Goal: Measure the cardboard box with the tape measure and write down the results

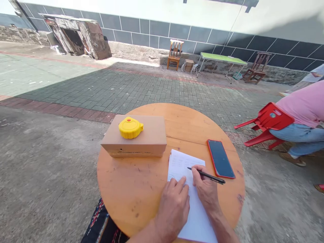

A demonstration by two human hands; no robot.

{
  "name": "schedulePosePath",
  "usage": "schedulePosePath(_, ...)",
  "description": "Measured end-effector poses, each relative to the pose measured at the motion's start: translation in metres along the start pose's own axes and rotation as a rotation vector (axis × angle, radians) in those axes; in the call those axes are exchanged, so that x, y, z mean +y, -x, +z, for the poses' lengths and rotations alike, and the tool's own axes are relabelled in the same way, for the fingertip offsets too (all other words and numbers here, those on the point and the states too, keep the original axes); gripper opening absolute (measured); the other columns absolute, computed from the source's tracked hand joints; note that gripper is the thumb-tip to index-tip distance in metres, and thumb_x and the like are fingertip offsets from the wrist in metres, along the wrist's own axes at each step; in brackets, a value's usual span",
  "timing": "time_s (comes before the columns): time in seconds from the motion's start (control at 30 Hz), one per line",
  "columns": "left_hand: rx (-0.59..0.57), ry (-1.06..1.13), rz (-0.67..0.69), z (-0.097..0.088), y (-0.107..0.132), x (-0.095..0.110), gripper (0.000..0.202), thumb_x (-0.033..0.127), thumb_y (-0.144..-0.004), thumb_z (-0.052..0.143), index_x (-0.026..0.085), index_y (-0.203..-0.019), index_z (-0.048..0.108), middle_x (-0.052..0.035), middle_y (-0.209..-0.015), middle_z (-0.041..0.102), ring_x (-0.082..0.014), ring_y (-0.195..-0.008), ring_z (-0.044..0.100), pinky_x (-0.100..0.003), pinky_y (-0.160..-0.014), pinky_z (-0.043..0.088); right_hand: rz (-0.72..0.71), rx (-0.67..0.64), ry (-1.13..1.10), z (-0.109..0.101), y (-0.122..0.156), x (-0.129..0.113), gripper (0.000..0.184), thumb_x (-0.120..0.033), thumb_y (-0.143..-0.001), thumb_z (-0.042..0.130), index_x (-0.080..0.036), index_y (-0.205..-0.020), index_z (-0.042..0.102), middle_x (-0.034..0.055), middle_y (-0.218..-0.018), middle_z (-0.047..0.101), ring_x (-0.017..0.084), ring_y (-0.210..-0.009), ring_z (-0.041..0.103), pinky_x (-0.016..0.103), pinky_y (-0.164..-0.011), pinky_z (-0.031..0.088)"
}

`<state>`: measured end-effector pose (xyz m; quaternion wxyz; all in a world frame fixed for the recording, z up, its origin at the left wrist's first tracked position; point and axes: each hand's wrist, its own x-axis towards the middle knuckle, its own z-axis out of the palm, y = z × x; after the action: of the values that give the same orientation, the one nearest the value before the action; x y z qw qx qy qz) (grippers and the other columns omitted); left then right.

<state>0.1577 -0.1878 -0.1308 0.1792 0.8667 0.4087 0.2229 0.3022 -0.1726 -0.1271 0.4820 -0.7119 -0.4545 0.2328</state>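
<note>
My right hand [205,189] grips a black pen [209,175], its tip pointing at the upper part of a white sheet of paper [196,209]. Rows of small handwriting, too faint to read, run across the top of the sheet. My left hand [174,200] rests on the paper's left edge, fingers laid down on it and holding nothing. To the right of the paper lies a phone [221,158] with a red edge and a dark screen. A cardboard box [152,135] stands at the left, with a yellow rounded case [130,127] with a red button, like a tape measure, on top.
All this is on a round wooden table [141,189]. At the right, a person in a pink top [303,104] sits on a red plastic chair [272,118]. Along the far wall are a wooden chair [174,54], a green folding table [222,58] and a weathered wooden shelter [78,37].
</note>
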Motion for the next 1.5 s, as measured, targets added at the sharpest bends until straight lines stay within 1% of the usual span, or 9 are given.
schedulePosePath(0.3,0.009,-0.005,-0.003,0.0005,-0.0003,0.0004,0.017,0.012,-0.086,0.049,0.02,-0.097,0.059,-0.0032,-0.129,0.06,-0.0243,-0.093,0.051,-0.042,-0.082,0.051,0.001,-0.027,-0.003,0.0002,-0.0006,0.0027,0.026,-0.044,-0.085,0.053,-0.019,-0.081,0.06,-0.005,-0.051,0.049,0.015,-0.047,0.047,0.029,-0.052,0.041)
schedulePosePath(0.47,0.019,-0.005,0.011,-0.0007,-0.0012,0.0002,0.018,0.012,-0.085,0.049,0.019,-0.097,0.061,-0.0042,-0.127,0.061,-0.024,-0.091,0.051,-0.042,-0.08,0.051,0.002,-0.014,-0.006,0.0001,0.0001,0.0033,0.025,-0.043,-0.085,0.054,-0.02,-0.081,0.06,-0.0047,-0.052,0.049,0.015,-0.048,0.047,0.029,-0.052,0.041)
schedulePosePath(0.83,-0.003,-0.008,0.013,-0.0029,-0.002,0.0005,0.02,0.011,-0.086,0.047,0.019,-0.098,0.061,-0.0047,-0.127,0.061,-0.0245,-0.09,0.051,-0.043,-0.079,0.052,0.017,-0.019,-0.003,0.0012,-0.0009,-0.0013,0.024,-0.043,-0.084,0.055,-0.02,-0.078,0.061,-0.0053,-0.049,0.047,0.016,-0.046,0.046,0.029,-0.05,0.04)
schedulePosePath(1.03,-0.015,-0.018,0.009,-0.0012,-0.0013,0.0005,0.018,0.011,-0.086,0.048,0.018,-0.097,0.06,-0.0051,-0.128,0.06,-0.0244,-0.091,0.051,-0.043,-0.08,0.052,0.031,-0.027,-0.009,0.0016,-0.0011,-0.0028,0.024,-0.042,-0.083,0.055,-0.02,-0.079,0.062,-0.0039,-0.052,0.052,0.015,-0.046,0.047,0.028,-0.049,0.042)
schedulePosePath(1.17,-0.013,-0.014,0.01,-0.0009,-0.0017,0.0008,0.019,0.01,-0.086,0.048,0.018,-0.097,0.06,-0.0051,-0.128,0.06,-0.0245,-0.093,0.052,-0.043,-0.081,0.051,0.037,-0.018,-0.015,0.0013,-0.0012,-0.0053,0.024,-0.043,-0.083,0.055,-0.02,-0.079,0.062,-0.0049,-0.047,0.049,0.016,-0.045,0.049,0.029,-0.049,0.042)
schedulePosePath(1.4,-0.008,-0.008,0.009,-0.0021,-0.0021,0.0015,0.018,0.011,-0.087,0.048,0.019,-0.098,0.06,-0.0056,-0.127,0.061,-0.0242,-0.092,0.052,-0.043,-0.082,0.051,0.031,-0.04,-0.041,0.0013,-0.0005,-0.0013,0.022,-0.041,-0.083,0.056,-0.021,-0.078,0.062,-0.005,-0.05,0.05,0.015,-0.046,0.048,0.028,-0.049,0.042)
schedulePosePath(1.5,0.002,-0.011,0.009,-0.002,-0.0017,0.0008,0.019,0.011,-0.086,0.049,0.019,-0.099,0.06,-0.0062,-0.126,0.061,-0.024,-0.092,0.052,-0.042,-0.081,0.051,0.028,-0.03,-0.037,0.0015,-0.0006,-0.0004,0.023,-0.042,-0.084,0.055,-0.021,-0.078,0.061,-0.0049,-0.049,0.049,0.015,-0.045,0.048,0.028,-0.049,0.043)
